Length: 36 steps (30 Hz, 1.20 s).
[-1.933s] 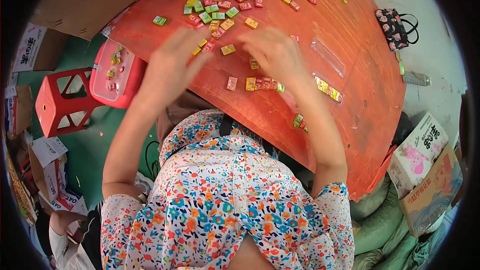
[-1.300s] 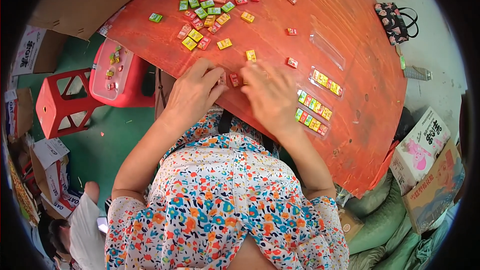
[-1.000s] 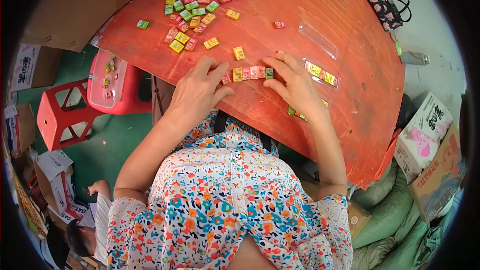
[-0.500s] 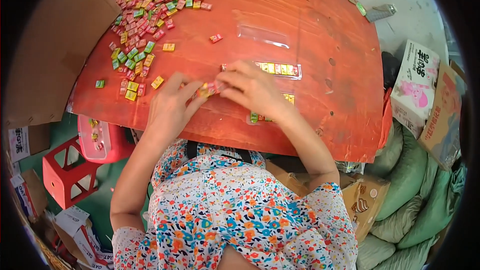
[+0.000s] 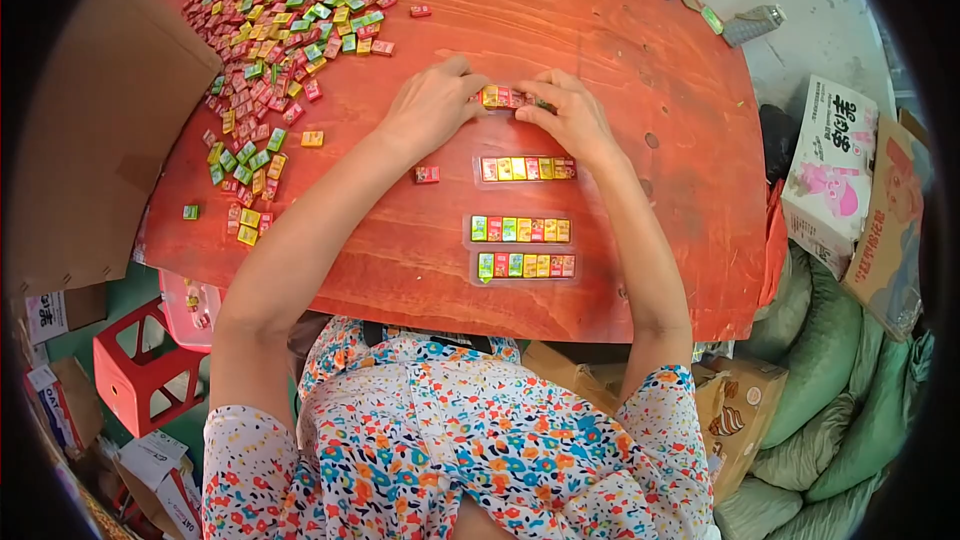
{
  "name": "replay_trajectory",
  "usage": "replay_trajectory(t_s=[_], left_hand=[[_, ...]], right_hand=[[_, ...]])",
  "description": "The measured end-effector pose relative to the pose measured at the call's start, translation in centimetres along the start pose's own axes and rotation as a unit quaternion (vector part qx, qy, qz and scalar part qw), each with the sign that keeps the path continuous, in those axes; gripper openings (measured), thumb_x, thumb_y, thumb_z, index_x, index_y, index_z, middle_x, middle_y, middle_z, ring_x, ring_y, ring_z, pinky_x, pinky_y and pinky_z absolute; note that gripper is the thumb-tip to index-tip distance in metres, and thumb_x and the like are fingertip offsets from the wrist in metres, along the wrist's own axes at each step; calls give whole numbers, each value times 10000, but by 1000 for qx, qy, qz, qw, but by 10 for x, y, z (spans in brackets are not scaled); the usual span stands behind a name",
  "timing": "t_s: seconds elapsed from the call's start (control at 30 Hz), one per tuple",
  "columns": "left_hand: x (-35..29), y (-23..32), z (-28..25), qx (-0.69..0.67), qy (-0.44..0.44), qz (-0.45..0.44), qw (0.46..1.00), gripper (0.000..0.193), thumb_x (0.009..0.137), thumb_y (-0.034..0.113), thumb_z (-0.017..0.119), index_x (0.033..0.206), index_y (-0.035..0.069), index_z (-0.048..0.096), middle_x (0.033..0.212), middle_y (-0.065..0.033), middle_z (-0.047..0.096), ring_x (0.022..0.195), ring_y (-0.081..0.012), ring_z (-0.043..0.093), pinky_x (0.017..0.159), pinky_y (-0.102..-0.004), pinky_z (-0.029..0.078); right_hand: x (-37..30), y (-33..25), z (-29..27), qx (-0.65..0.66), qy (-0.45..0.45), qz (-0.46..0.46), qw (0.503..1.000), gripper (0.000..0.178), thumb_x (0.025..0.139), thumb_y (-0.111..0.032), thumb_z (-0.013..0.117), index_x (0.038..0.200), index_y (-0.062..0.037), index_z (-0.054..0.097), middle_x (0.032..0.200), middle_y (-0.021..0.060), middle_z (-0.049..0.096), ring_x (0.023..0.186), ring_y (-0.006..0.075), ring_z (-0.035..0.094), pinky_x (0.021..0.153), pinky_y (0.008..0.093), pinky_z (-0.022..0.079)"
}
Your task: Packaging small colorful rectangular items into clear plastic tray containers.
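Beyond the tray (image 5: pixel 528 181) of mostly yellow boxes (image 5: pixel 519 169), my left hand (image 5: pixel 432 105) and right hand (image 5: pixel 573 117) pinch another row (image 5: pixel 503 97) at both ends.

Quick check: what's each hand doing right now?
Left hand: closed on the left end of a row of small boxes.
Right hand: closed on its right end.

It looked like a packing workshop: tiny boxes (image 5: pixel 283 30) lay heaped toward the far left corner of the tabletop (image 5: pixel 715 170), 3 filled trays (image 5: pixel 525 281) nearer its front edge, cartons (image 5: pixel 828 175) and green sacks (image 5: pixel 825 370) beyond its right edge.
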<state>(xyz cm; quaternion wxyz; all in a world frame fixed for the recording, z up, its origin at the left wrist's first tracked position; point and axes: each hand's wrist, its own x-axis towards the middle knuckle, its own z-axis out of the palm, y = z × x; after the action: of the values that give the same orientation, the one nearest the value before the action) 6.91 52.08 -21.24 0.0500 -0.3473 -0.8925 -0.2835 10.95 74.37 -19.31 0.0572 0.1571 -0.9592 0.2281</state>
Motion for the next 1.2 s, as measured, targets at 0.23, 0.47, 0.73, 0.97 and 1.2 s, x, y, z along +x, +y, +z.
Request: replay_trajectory(t_s=[0.23,0.47,0.73,0.97,1.2], left_hand=[[-32,-2,-1,94,69,71,991,610,818,379,653,1291,27,497,1362,-165,475,1249,-309,463,1024,-402,404],[-34,1,1,160,-41,111,980,861,850,623,484,1374,-53,392,1459,-201,368,1373,-324,322,1151,-406,229],[-27,-1,7,138,-16,115,984,898,850,647,465,1380,-70,368,1462,-239,339,1366,-347,326,1150,-412,227],[-30,-1,6,166,-67,117,977,915,865,663,426,1403,-70,326,1477,-241,310,1395,-333,274,1159,-429,195],[-21,-1,14,130,-64,128,981,908,870,668,408,1427,-41,303,1498,-230,275,1411,-325,243,1160,-434,189]], right_hand=[[-15,7,6,-65,84,-59,993,379,837,-244,682,1175,-80,635,1187,97,592,1101,280,559,920,379,457],[-16,-2,24,-121,-78,-84,986,637,969,-438,428,1455,-49,293,1527,137,268,1422,272,225,1170,441,165],[-14,-1,21,-109,-105,-97,984,691,981,-514,318,1482,-47,228,1542,155,220,1439,285,174,1174,441,113],[-19,-1,23,-138,-103,-90,981,689,979,-500,346,1480,-43,230,1547,154,207,1442,278,168,1174,441,117],[-22,-1,23,-143,-90,-64,984,686,976,-483,371,1482,-43,228,1552,153,193,1446,268,155,1176,438,113]])
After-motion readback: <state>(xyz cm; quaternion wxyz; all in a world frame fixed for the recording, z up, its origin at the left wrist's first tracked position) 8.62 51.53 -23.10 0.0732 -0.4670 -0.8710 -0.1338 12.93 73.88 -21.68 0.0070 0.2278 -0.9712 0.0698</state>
